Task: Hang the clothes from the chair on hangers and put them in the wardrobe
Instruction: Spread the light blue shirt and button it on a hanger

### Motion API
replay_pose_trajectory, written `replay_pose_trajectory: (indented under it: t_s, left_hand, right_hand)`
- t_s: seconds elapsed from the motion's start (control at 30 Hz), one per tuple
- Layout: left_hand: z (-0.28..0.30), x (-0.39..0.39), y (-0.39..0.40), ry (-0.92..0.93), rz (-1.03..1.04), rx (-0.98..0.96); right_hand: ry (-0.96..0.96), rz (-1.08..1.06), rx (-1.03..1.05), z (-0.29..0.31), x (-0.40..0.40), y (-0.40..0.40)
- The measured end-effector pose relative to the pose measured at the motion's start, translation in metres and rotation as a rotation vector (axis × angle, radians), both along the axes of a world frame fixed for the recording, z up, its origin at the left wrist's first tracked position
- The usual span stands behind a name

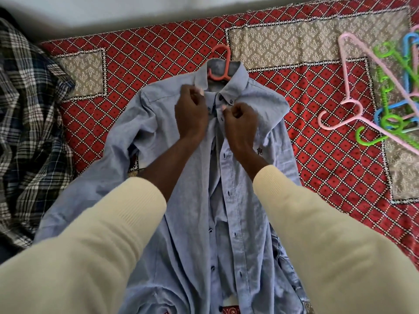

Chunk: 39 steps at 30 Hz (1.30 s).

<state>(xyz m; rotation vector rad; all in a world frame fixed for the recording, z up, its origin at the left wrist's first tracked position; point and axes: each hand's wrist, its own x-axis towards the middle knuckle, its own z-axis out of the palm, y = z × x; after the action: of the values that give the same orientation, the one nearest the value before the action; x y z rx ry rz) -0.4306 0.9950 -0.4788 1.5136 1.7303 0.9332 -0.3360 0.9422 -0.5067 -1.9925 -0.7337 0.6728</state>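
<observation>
I'm pinching the blue shirt [244, 177] placket near the collar w/ both hands, left hand [191, 114] and right hand [240, 123] curled tight on the fabric. Shirt's lying flat on the red bedspread [317, 137] w/ the orange hanger [221, 64] sitting inside its collar. Spare hangers [385, 98] are lying off to the right, plaid cloth [29, 98] on the left.

A home bedroom: a bed spread with a red patterned cover [317, 123] against a pale wall [113, 14], a checked blanket [29, 105] heaped at its side, and plastic hangers [385, 87] lying on the cover.
</observation>
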Motion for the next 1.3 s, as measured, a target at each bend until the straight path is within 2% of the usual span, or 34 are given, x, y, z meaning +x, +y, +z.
replay_pose_trajectory:
  t_s: [0.1,0.17,0.23,0.3,0.4,0.5,0.57,0.63,0.73,0.8,0.97,1.07,1.13,1.3]
  left_hand:
    - [-0.020,-0.006,-0.034,0.016,-0.171,-0.194]
    - [-0.034,-0.019,-0.046,0.073,-0.228,-0.219]
    - [-0.043,-0.030,-0.049,0.157,-0.264,-0.155]
    - [-0.044,-0.033,-0.048,0.206,-0.323,-0.151]
    - [-0.036,-0.021,-0.037,0.099,-0.265,-0.236]
    - [-0.034,-0.007,-0.025,-0.001,-0.198,-0.323]
    - [-0.034,0.001,-0.021,0.046,-0.142,-0.387]
    - [-0.032,0.006,-0.020,0.095,-0.084,-0.449]
    - [-0.029,0.009,-0.019,0.099,-0.032,-0.511]
    - [-0.028,0.008,-0.020,0.021,0.001,-0.541]
    - [-0.028,0.000,-0.024,-0.440,0.233,-0.550]
    - [-0.034,-0.002,-0.028,-0.455,0.288,-0.527]
    - [-0.041,-0.004,-0.029,-0.494,0.298,-0.523]
    - [-0.049,-0.011,-0.039,-0.682,0.241,-0.522]
  right_hand:
    - [-0.170,0.271,-0.060,-0.007,-0.007,-0.020]
    - [-0.152,0.235,-0.059,-0.007,-0.003,-0.022]
    - [-0.083,0.140,-0.055,-0.004,0.004,-0.019]
    - [-0.072,0.144,-0.073,-0.001,0.007,-0.016]
    - [-0.001,0.148,-0.117,0.001,0.007,-0.015]
    - [0.189,0.013,-0.096,0.003,0.008,-0.011]
    - [0.275,-0.062,-0.100,0.004,0.012,-0.009]
    - [0.319,-0.048,-0.129,0.003,0.014,-0.010]
    - [0.255,0.015,-0.183,0.000,0.009,-0.011]
    - [0.198,0.047,-0.195,0.001,0.004,-0.012]
    - [0.218,0.182,-0.094,0.007,-0.009,-0.008]
    - [0.275,0.187,-0.077,0.004,-0.014,-0.008]
    - [0.392,0.155,-0.066,-0.001,-0.015,-0.009]
    - [0.536,0.042,-0.090,-0.009,-0.016,-0.006]
